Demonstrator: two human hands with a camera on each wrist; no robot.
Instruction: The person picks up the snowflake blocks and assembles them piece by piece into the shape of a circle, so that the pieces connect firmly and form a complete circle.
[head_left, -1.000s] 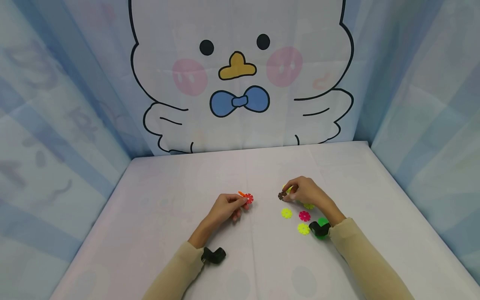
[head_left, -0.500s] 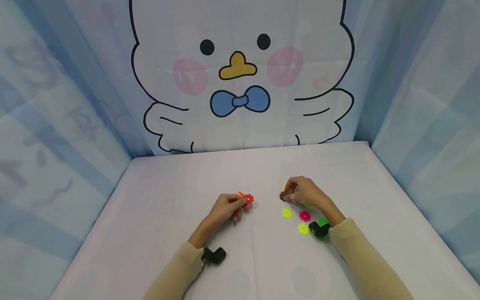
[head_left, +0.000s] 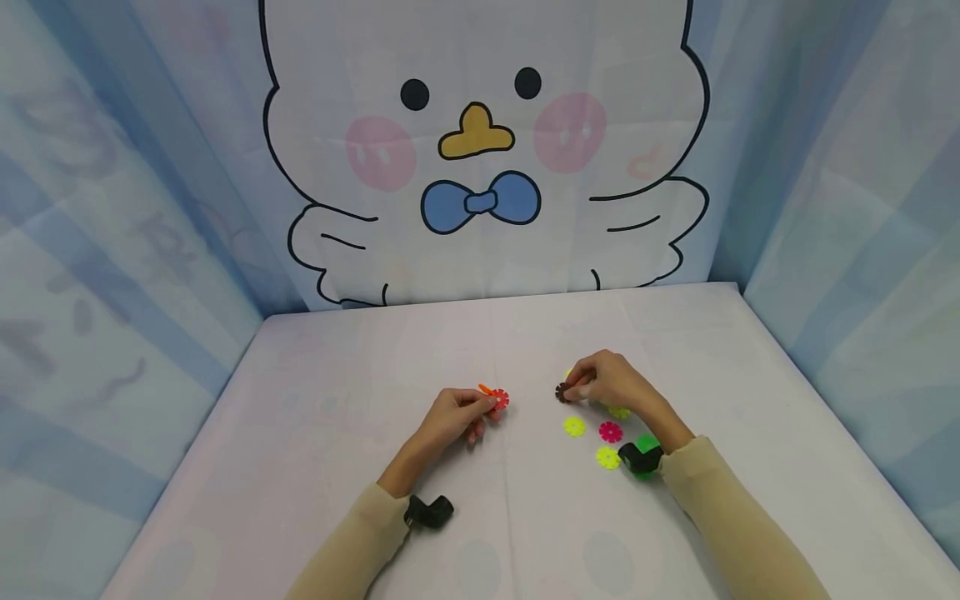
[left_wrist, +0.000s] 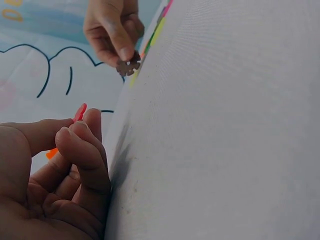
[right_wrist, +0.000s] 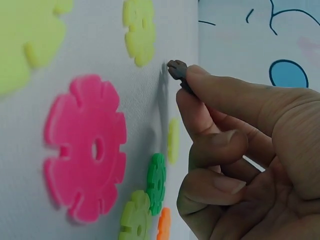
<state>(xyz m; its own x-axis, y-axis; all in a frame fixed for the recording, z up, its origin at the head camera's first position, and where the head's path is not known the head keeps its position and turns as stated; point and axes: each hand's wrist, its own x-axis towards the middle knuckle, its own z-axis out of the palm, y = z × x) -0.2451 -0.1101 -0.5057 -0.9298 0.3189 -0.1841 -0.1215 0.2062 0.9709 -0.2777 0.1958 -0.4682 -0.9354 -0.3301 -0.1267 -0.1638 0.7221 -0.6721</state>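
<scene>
Between the thumb and fingers of my left hand [head_left: 450, 421] is a red notched disc [head_left: 500, 400], with an orange piece [head_left: 485, 389] beside it; the hand partly hides how they join. To the right, my right hand [head_left: 611, 383] pinches a brown notched disc [right_wrist: 177, 70] by its edge, just above the table. Near that hand lie a pink notched disc [right_wrist: 87, 150], a yellow disc [right_wrist: 140, 32] and a green disc [right_wrist: 156, 184]. In the left wrist view the brown disc [left_wrist: 128, 65] hangs from the right hand's fingertips.
More discs lie under and in front of the right forearm, among them a yellow disc [head_left: 608, 457] and a green disc [head_left: 645, 443]. A pale cloth covers the table [head_left: 337, 358]. Printed curtains stand at the back and both sides.
The right hand turns the brown disc a little in its fingertips and shifts it slightly. My left hand stays nearly still with the red disc.
</scene>
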